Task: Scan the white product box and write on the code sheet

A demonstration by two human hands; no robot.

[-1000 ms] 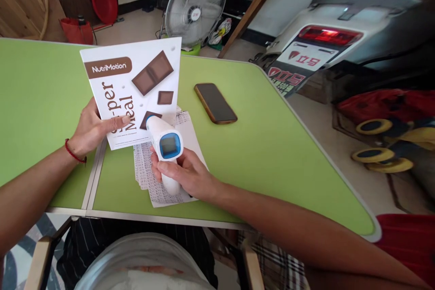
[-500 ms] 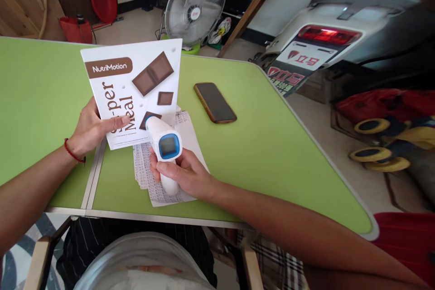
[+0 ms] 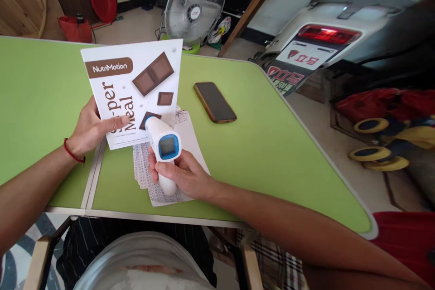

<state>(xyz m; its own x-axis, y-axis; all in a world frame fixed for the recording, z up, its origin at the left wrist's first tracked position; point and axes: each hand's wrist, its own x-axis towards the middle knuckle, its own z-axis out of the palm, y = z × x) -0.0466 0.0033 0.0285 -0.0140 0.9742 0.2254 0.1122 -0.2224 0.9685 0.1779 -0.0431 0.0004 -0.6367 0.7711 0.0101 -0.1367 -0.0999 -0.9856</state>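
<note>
Head view: two bare hands over a green table (image 3: 258, 158), each holding something.
Left hand (image 3: 89, 126): thumb flat across the front of the NutriMotion card (image 3: 149, 65), near left corner; other fingers mostly hidden behind it, so cannot tell how spread.
NutriMotion card: white, stiff-looking, flat, rectangular; brown lettering, chocolate pieces printed on; held up tilted, left of center, above the table's near half.
Right hand (image 3: 186, 174): fingers curled round the handle of the thermometer gun (image 3: 158, 133), thumb pressed along its near side; fingertips bunched close on the left.
Thermometer gun: smooth white plastic, rounded handle, blue-framed gray screen facing near; nose overlaps card's near right area, contact cannot be told.
Papers (image 3: 193, 140): thin white sheets, dense handwriting, loosely overlapped on the table, partly under card and right hand.
Phone (image 3: 216, 103): dark glossy face, brownish case, rounded corners; lies flat, right of card, apart from both hands.
Bracelet (image 3: 72, 151): thin red cord, left wrist.
Table: smooth matte green top, pale metal-look edging, seam at left.
Fan (image 3: 195, 7): round wire cage, far side, beyond table.
</note>
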